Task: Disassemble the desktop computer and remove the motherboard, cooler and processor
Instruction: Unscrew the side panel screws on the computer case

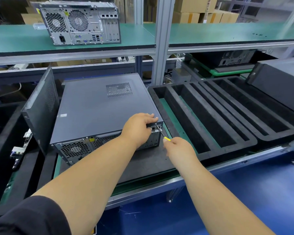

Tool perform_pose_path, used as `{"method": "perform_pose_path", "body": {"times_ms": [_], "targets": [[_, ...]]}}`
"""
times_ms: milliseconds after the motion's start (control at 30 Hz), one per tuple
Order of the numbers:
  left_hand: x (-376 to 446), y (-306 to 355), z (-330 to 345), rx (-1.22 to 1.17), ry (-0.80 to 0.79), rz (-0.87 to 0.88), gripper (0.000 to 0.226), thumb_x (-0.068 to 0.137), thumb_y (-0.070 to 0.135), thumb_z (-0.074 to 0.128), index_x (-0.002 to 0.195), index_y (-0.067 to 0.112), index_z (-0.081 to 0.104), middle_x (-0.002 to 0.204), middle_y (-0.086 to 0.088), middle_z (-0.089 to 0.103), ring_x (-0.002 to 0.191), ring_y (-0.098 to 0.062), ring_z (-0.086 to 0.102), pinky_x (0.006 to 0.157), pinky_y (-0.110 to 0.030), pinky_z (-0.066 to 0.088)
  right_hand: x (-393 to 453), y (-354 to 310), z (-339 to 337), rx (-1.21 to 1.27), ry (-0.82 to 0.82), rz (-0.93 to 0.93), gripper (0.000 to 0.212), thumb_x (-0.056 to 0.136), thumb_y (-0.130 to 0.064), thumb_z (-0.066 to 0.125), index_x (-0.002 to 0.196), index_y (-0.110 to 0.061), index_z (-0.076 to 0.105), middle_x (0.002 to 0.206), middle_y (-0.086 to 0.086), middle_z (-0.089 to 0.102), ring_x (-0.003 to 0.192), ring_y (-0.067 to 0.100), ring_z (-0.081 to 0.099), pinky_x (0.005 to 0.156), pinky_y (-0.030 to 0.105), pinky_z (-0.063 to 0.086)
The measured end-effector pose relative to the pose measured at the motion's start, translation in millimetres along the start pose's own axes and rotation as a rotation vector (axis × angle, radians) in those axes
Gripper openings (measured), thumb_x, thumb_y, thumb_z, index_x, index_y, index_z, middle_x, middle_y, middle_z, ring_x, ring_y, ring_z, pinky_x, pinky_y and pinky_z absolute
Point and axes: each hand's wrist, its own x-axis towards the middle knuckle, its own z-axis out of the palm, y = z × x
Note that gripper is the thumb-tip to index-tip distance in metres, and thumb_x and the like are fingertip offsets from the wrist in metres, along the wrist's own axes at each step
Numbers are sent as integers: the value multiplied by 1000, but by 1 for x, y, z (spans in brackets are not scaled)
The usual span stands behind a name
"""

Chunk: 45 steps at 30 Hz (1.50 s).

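A dark grey desktop computer [100, 106] lies on its side on the bench, its rear panel with fan grilles facing me. My left hand [139, 126] grips the near right corner of its side cover, fingers over the top edge. My right hand [178, 146] holds a screwdriver [161, 132] with a yellow handle; its metal tip touches the rear edge of the case just under my left fingers. The motherboard, cooler and processor are hidden inside the closed case.
A loose side panel [41, 107] leans against the computer's left side. Black foam trays [219, 112] with long slots lie to the right, and a black case [278, 82] stands beyond them. Another desktop computer [80, 22] stands on the upper green shelf. Circuit boards [19, 150] sit at far left.
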Motion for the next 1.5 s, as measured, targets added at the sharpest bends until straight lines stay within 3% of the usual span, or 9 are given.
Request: {"method": "perform_pose_path", "body": {"times_ms": [67,167,500,633,767,867,1000,1200,1500], "targets": [[0,0,0,-9,8,-1,49,90,1,60,132,27,60,144,10,50,138,-10,37,115,-24,26,1,-5,-5,541,-211,333,42,101,-38,46,86,-6,67,74,8,61,44,13,40,43,24,31],[0,0,1,-15,18,-10,49,90,1,60,131,27,61,144,10,50,138,-10,37,115,-24,26,0,2,-12,924,-401,458,42,103,-26,45,97,7,70,72,14,66,41,10,41,38,21,34],[-2,4,-2,-11,4,18,47,89,8,62,132,26,60,142,8,53,135,-11,41,113,-28,30,-5,4,-9,967,-384,447,14,92,-18,66,96,-6,61,64,7,63,38,8,36,35,19,31],[-28,17,1,-248,177,35,25,92,14,58,110,27,68,106,12,63,100,0,56,90,-18,46,-5,5,-9,978,-435,435,30,97,-30,56,97,-1,63,65,9,60,40,9,36,37,20,32],[-41,35,13,-535,153,-437,21,97,27,51,82,25,66,81,9,68,77,-14,62,66,-26,50,-3,7,-10,916,-422,410,34,101,-25,47,98,2,67,64,9,62,41,10,41,38,21,35],[-31,45,15,-1151,-37,-847,29,102,29,46,92,10,66,90,-5,72,85,-19,66,82,-31,53,-4,8,-9,827,-356,393,29,97,-28,55,100,-3,70,65,5,66,43,10,47,40,21,40],[-18,42,12,-1576,-154,-873,41,104,31,37,111,1,63,109,-16,71,102,-26,66,87,-35,53,-4,10,-7,905,-362,399,24,94,-27,60,94,-5,70,62,4,61,44,11,45,41,21,39],[-4,46,18,-1658,-121,-934,47,105,33,34,111,-5,61,117,-22,66,95,-28,67,81,-33,54,-3,9,-4,1035,-427,427,15,92,-24,64,93,-8,62,62,4,48,44,9,36,39,19,31],[-3,41,22,-1668,-96,-964,58,104,44,33,109,-5,64,102,-19,73,88,-26,72,67,-31,57,-3,10,-8,952,-432,423,31,97,-30,55,100,-2,70,72,10,68,48,14,57,44,23,47]]}}
